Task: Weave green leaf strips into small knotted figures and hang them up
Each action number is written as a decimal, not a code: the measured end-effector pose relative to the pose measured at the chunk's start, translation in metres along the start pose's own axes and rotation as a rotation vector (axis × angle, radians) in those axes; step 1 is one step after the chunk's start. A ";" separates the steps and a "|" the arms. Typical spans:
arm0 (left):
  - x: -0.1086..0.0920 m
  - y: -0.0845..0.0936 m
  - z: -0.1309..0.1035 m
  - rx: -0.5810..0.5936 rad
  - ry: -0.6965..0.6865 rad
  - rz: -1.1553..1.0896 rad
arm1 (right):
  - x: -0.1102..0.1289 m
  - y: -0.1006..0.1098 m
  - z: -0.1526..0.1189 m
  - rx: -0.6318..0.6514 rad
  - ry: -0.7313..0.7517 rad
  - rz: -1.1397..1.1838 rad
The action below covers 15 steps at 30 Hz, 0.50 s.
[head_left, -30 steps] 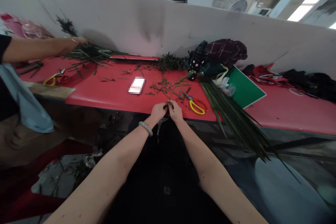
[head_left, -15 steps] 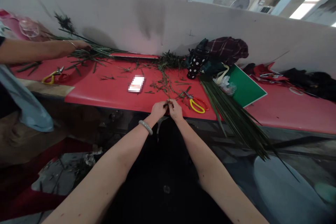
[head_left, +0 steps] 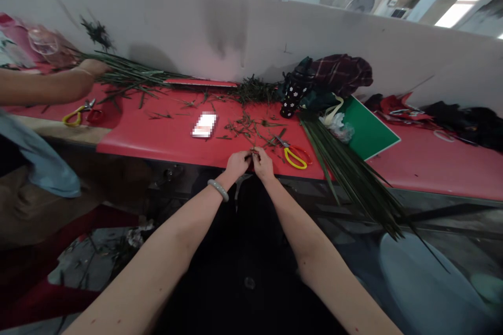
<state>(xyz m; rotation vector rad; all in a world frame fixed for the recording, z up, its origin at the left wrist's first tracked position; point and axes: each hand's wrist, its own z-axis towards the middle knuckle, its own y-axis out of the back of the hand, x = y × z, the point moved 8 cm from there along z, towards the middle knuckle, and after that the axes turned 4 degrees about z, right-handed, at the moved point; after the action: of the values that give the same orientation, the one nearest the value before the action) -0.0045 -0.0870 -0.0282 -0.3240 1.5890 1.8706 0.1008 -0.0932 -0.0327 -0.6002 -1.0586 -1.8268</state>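
Note:
Close together at the front edge of the red tabletop point(head_left: 165, 138), my left hand point(head_left: 237, 164) and my right hand point(head_left: 263, 163) are both pinched around a small leaf piece point(head_left: 254, 151). Most of it is hidden by the fingers. A grey bangle point(head_left: 218, 190) circles my left wrist. Just right of my right hand lies a pair of scissors point(head_left: 294, 156) with yellow and red handles. Cut leaf scraps point(head_left: 245, 126) are scattered beyond my hands, and a phone point(head_left: 204, 125) with a blurred-out screen lies to their left.
Long green leaves point(head_left: 346, 172) overhang the table's front edge at right, beside a green board point(head_left: 371, 131). Behind them stands a black flowered bottle point(head_left: 293, 94). At left, a co-worker's arm point(head_left: 47, 84) reaches over more leaves point(head_left: 129, 70) near second scissors point(head_left: 78, 114). A wall point(head_left: 176, 26) closes the back.
The co-worker's arm at left has drawn back leftward over the leaves. My two hands stay in nearly the same place, still pinched together.

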 end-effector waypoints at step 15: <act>0.001 0.000 0.000 -0.007 -0.009 0.020 | 0.001 0.000 0.001 -0.012 0.033 -0.002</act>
<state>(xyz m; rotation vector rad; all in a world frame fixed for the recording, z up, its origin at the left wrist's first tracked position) -0.0048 -0.0867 -0.0287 -0.3039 1.5857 1.8903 0.1004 -0.0925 -0.0318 -0.5748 -1.0274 -1.8401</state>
